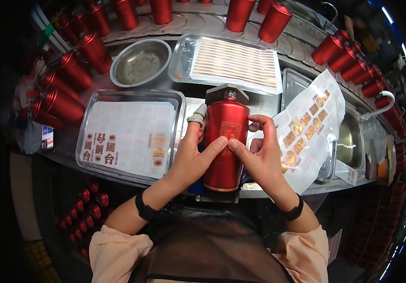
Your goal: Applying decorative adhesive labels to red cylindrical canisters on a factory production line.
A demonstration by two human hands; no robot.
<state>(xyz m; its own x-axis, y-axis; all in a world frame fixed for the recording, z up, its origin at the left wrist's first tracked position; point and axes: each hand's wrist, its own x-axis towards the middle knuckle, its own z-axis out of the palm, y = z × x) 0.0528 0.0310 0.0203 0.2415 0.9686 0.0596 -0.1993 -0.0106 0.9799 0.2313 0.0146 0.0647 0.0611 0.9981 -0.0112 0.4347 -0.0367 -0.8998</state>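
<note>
A red metallic bottle [222,170] lies before me, its neck pointing away, against a grey angled holder [239,92]. My left hand [194,153] grips the bottle's left side, and a whitish wrap covers one fingertip. From the other side my right hand [265,158] is closed around it with curled fingers. Both thumb tips meet and press on a small gold-toned decal [230,128] on the bottle's front. The thumbs partly cover the decal. To the right, a white sheet of gold decals [305,129] drapes over a metal tray [328,165].
A steel tray [83,150] at left holds a white sheet with a few gold decals. Behind stand a metal bowl [118,78] of liquid and a tray [178,70] with a striped sheet. Red bottles [273,22] line the curved conveyor. A sink [361,155] with a white faucet is right.
</note>
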